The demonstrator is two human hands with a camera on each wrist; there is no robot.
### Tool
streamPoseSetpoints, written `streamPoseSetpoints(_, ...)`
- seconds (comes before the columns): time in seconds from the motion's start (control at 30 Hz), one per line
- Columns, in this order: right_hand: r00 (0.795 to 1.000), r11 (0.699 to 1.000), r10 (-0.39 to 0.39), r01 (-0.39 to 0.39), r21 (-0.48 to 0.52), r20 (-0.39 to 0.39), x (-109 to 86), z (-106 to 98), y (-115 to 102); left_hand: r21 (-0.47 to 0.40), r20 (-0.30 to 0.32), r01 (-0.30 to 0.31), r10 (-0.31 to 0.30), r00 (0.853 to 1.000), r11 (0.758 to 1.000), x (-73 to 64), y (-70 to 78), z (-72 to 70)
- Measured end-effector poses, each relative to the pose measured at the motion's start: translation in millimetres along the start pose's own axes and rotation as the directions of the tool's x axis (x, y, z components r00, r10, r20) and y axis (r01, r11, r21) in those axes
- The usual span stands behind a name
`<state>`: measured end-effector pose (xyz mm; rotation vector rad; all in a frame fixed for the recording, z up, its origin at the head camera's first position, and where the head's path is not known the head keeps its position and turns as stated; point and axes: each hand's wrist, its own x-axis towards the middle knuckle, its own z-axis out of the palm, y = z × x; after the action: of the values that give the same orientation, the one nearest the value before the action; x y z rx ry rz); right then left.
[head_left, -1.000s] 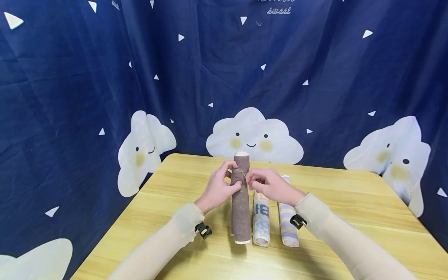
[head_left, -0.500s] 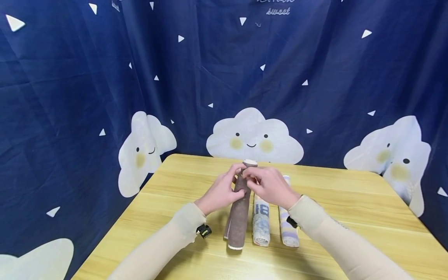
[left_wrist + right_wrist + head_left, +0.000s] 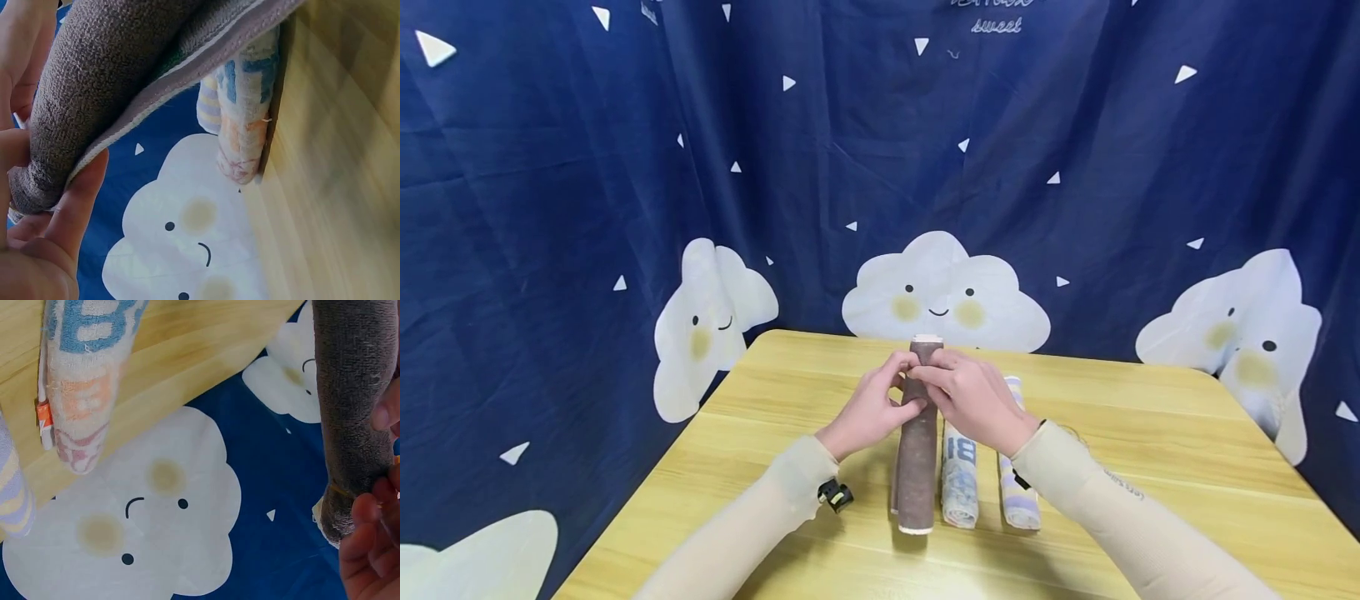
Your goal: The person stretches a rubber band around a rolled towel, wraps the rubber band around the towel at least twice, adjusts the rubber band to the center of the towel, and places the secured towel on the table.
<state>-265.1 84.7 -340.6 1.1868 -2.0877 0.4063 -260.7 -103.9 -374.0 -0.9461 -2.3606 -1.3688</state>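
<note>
A brown towel (image 3: 917, 467), rolled into a long tube with pale ends, is raised with its far end up. My left hand (image 3: 868, 408) grips it near the far end, thumb on the near face and fingers behind. My right hand (image 3: 977, 404) reaches over the roll from the right, its fingers curled and meeting the left fingertips. A thin yellowish rubber band (image 3: 340, 490) circles the roll close to its end in the right wrist view. The right fingertips pinch at this band, partly hidden behind the towel and fingers.
A rolled white towel (image 3: 960, 483) with blue lettering and a striped purple-yellow towel roll (image 3: 1019, 492) lie right of the brown one on the wooden table (image 3: 760, 492). A white stick with an orange band (image 3: 44, 419) lies beside the lettered roll. A blue curtain (image 3: 880, 150) hangs behind.
The brown roll tilted to the right, then swung back nearer upright. My right hand moved left over the roll, from drawing the band out at the side to the left fingertips.
</note>
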Motion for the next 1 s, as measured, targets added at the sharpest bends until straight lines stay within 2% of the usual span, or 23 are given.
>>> streamPoseSetpoints(0.17, 0.998, 1.000, 0.013, -0.012, 0.013, -0.061, -0.9, -3, 0, -0.037, -0.010, 0.026, -0.026, 1.000, 0.999, -1.8, 22.4, -1.8)
streamPoseSetpoints(0.37, 0.990, 0.991, 0.077, -0.064, 0.117, -0.116, 0.2, -6, 0, -0.099, -0.035, 0.011, -0.015, 0.999, 0.995, -4.1, 17.9, 1.8)
streamPoseSetpoints(0.47, 0.985, 0.976, 0.120, -0.094, 0.197, -0.121, -0.3, -6, 2, -0.098, -0.084, -0.023, 0.015, 0.996, 0.995, -7.0, 17.7, 3.9)
streamPoseSetpoints(0.57, 0.976, 0.950, 0.179, -0.138, 0.279, -0.127, -2.0, -5, 4, -0.088, -0.141, -0.056, 0.044, 0.989, 0.995, -8.8, 18.5, 5.4)
streamPoseSetpoints(0.67, 0.959, 0.920, 0.254, -0.199, 0.339, -0.128, -4.3, -5, 7, -0.115, -0.181, -0.071, 0.050, 0.982, 0.991, -8.5, 19.7, 5.8)
streamPoseSetpoints(0.87, 0.915, 0.854, 0.393, -0.329, 0.403, -0.086, -8.8, -5, 13, -0.185, -0.195, -0.066, 0.029, 0.980, 0.980, -4.5, 21.2, 3.2)
streamPoseSetpoints(1.0, 0.886, 0.804, 0.462, -0.394, 0.445, -0.050, -10.7, -2, 16, -0.236, -0.176, -0.068, 0.026, 0.984, 0.969, -2.3, 21.8, 1.2)
